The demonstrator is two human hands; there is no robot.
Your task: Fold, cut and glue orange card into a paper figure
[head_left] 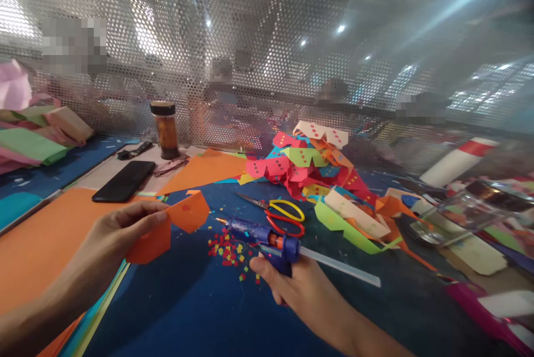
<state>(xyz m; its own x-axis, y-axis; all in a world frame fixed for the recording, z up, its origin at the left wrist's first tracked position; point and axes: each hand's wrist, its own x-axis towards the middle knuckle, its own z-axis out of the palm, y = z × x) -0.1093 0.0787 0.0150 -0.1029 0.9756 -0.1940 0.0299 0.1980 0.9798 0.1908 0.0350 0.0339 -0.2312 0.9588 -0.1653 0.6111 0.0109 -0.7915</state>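
Note:
Between the thumb and fingers of my left hand (120,229) is an orange paper mask (189,212), cut with angled edges and held above the table. My right hand (298,290) grips a blue hot glue gun (250,232) by its handle; a translucent glue stick (342,267) sticks out of its back end. The gun's nozzle points left toward the mask, apart from it. Beneath the gun lie small red and yellow paper bits (227,248) on the blue tabletop. Just beyond the gun rest scissors (287,211) with red and yellow handles.
Many coloured paper masks (308,165) are heaped at the back. Orange sheets (50,240) lie at left with a black phone (124,181) and a dark jar (165,130). On the right are a white bottle (453,165) and a magenta tool (484,312). A perforated metal panel (258,23) stands behind.

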